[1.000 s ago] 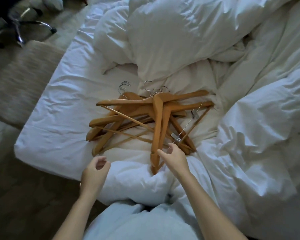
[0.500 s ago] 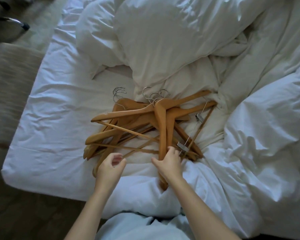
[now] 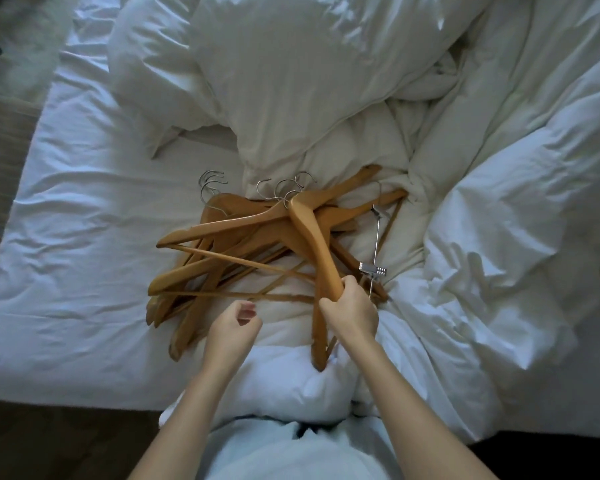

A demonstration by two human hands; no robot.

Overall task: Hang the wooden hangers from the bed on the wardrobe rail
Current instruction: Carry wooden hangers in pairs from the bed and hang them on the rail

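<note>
A tangled pile of several wooden hangers point(image 3: 229, 254) with metal hooks lies on the white bed point(image 3: 84, 237) in front of me. My right hand point(image 3: 352, 315) grips the near arm of the top hanger point(image 3: 312, 237), whose hook points away from me. My left hand point(image 3: 234, 329) hovers beside it, just left, fingers loosely curled and holding nothing, above the near ends of the pile. One hanger on the right carries a metal clip bar point(image 3: 374, 258). No wardrobe rail is in view.
A rumpled white duvet point(image 3: 499, 237) bulges on the right and behind the pile, with pillows point(image 3: 257, 81) at the back. The bed's left edge borders a carpeted floor point(image 3: 7, 81). A fold of duvet point(image 3: 291, 386) lies between me and the hangers.
Both hands moved forward to the pile. My right hand closed around the near arm of the top hanger, and my left hand came in close beside it. The view shifted nearer the bed.
</note>
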